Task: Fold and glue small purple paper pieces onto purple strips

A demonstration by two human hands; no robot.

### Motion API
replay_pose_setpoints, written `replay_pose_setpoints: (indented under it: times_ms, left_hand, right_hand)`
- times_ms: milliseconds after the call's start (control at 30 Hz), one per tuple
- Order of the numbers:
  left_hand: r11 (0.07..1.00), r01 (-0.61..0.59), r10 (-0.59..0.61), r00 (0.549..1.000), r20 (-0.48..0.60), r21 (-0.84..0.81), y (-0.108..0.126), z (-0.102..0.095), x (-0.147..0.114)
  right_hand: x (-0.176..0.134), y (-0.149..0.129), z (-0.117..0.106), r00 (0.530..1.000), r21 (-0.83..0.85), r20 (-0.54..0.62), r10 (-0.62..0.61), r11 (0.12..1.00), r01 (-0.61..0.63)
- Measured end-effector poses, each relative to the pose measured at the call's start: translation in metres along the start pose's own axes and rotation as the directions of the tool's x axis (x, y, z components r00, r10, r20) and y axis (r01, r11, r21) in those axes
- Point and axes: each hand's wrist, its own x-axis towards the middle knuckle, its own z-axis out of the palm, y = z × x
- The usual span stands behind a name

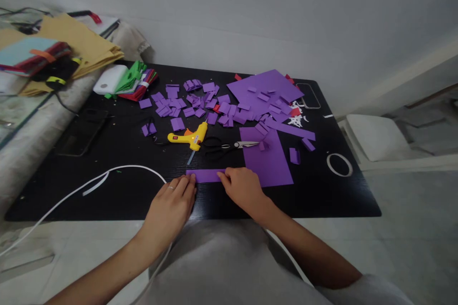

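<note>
A narrow purple paper strip (205,176) lies flat on the black table in front of me. My left hand (174,200), with a ring on one finger, holds down the strip's left end with its fingers close together. At the right end, my right hand (245,188) is closed, thumb and index finger pinching the paper. Just beyond the strip lie a yellow hot glue gun (189,137) with a glue stick poking out and scissors (229,145) with black handles. A larger purple sheet (272,167) extends beside and partly behind my right hand.
Many small folded purple pieces (168,107) are scattered across the table's far half, some on another purple sheet (265,81). A tape ring (339,165) lies right, a dark phone (84,131) left. A white cable (132,167) crosses the left side; bundled colored sheets (134,81) sit behind.
</note>
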Motion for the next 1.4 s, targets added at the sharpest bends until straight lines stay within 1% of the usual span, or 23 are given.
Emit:
replay_pose_setpoints:
  times_ms: [167,367,667,800,867,933,1000,1067,1133,1167,1200,1267,1333,1400]
  left_hand:
    - [1.0,0.008,-0.008,1.0,0.009,-0.01,0.0,0.001,0.0]
    - [1.0,-0.015,0.015,1.0,0.007,0.011,-0.002,0.0,0.001]
    - [0.999,-0.029,0.029,1.0,0.011,0.027,-0.004,-0.002,0.002]
    - [1.0,-0.027,0.027,0.999,0.029,0.015,-0.005,-0.003,0.003]
    - [1.0,-0.021,0.021,0.999,0.04,-0.01,-0.008,-0.004,0.004]
    - [0.998,-0.002,0.006,0.998,0.069,-0.055,-0.013,-0.007,0.007]
    - [0.993,0.028,-0.017,0.995,0.096,-0.114,-0.016,-0.009,0.012]
    - [0.983,0.053,-0.037,0.995,0.094,-0.174,-0.016,-0.011,0.02]
    - [0.97,0.061,-0.042,0.995,0.086,-0.234,-0.01,-0.011,0.032]
    - [0.962,0.062,-0.037,0.994,0.098,-0.265,-0.004,-0.011,0.039]
    - [0.953,0.065,-0.024,0.99,0.14,-0.296,0.002,-0.01,0.046]
    - [0.939,0.11,-0.015,0.959,0.282,-0.326,0.016,-0.008,0.062]
    - [0.93,0.16,0.001,0.899,0.439,-0.331,0.03,-0.005,0.077]
    - [0.925,0.197,0.008,0.844,0.536,-0.324,0.039,-0.002,0.088]
  right_hand:
    - [-0.009,0.03,-0.006,0.996,0.004,-0.02,0.085,0.996,-0.085]
    - [-0.02,0.06,-0.017,0.99,0.02,-0.047,0.133,0.991,-0.132]
    - [-0.026,0.082,-0.02,0.987,0.011,-0.075,0.144,0.99,-0.144]
    - [-0.03,0.092,-0.023,0.978,0.049,-0.094,0.185,0.982,-0.181]
    - [-0.031,0.094,-0.024,0.974,0.108,-0.114,0.194,0.977,-0.182]
    - [-0.032,0.091,-0.024,0.973,0.194,-0.171,0.153,0.974,-0.119]
    - [-0.031,0.085,-0.022,0.967,0.273,-0.243,0.077,0.962,-0.008]
    - [-0.029,0.076,-0.017,0.954,0.333,-0.299,-0.001,0.937,0.105]
    - [-0.024,0.067,-0.01,0.946,0.362,-0.314,-0.08,0.911,0.197]
    - [-0.022,0.063,-0.007,0.946,0.36,-0.306,-0.107,0.907,0.219]
    - [-0.019,0.059,-0.004,0.951,0.349,-0.278,-0.135,0.908,0.231]
    - [-0.015,0.054,0.0,0.959,0.308,-0.223,-0.174,0.921,0.239]
    - [-0.013,0.052,0.001,0.966,0.28,-0.184,-0.181,0.932,0.228]
    - [-0.013,0.052,0.001,0.971,0.282,-0.17,-0.167,0.936,0.21]
